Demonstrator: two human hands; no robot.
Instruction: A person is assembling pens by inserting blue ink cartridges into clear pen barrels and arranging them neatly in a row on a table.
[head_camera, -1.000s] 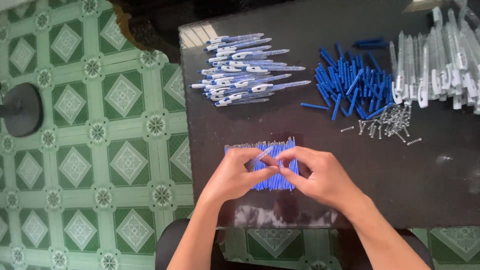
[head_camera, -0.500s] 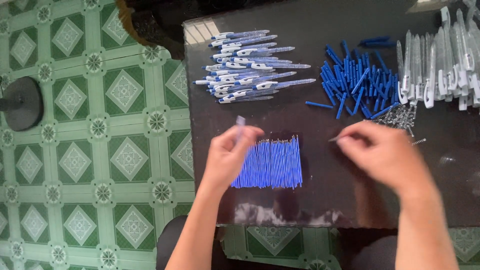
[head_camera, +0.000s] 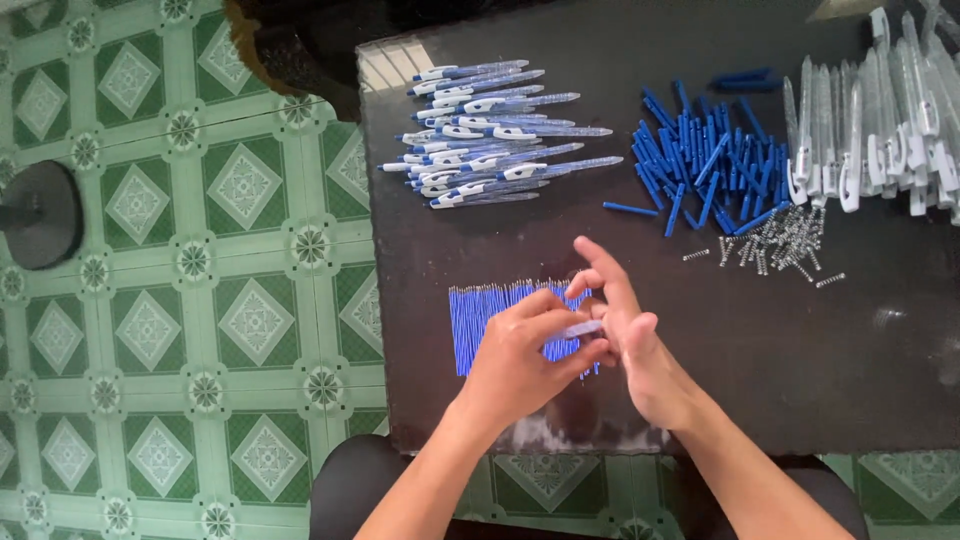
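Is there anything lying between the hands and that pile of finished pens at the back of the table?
Nothing visible: bare black table lies between the hands and the finished pens. Blue refills lie under the hands.

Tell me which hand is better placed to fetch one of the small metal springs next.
Right. The right hand lies on the side of the scattered small metal springs, with bare dark tabletop between. The left hand pinches a clear pen part over the row of thin blue refills.
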